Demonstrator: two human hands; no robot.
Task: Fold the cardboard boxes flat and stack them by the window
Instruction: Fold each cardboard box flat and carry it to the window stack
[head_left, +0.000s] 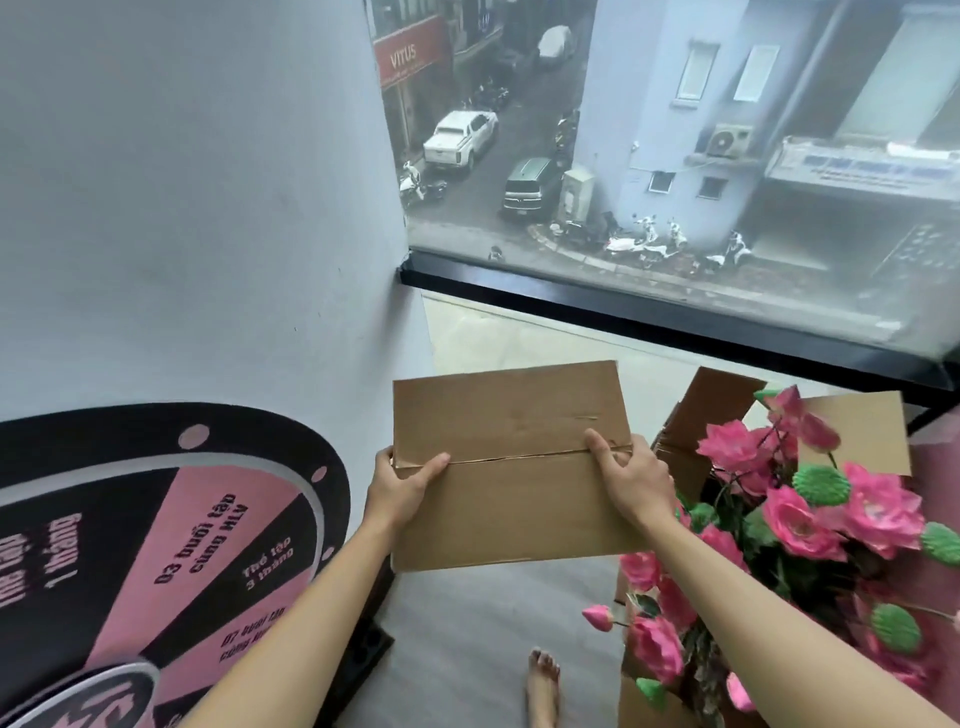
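Cardboard, flattened: left hand (402, 486) thumb curled over the top face, fingers hidden under the left edge, gripping the folded box (511, 465). Right hand (631, 480) grips its right edge the same way, thumb on the centre seam. Box held level in the air above the grey floor (467, 618), near the window (675, 156) and its black sill (649, 312). Just right of it, partly behind the right arm, an open cardboard box (711, 410) with flaps up, holding pink artificial flowers (800, 525). Left: prize wheel (171, 540) against the white wall (182, 208). Bare foot (543, 686) on the floor below.
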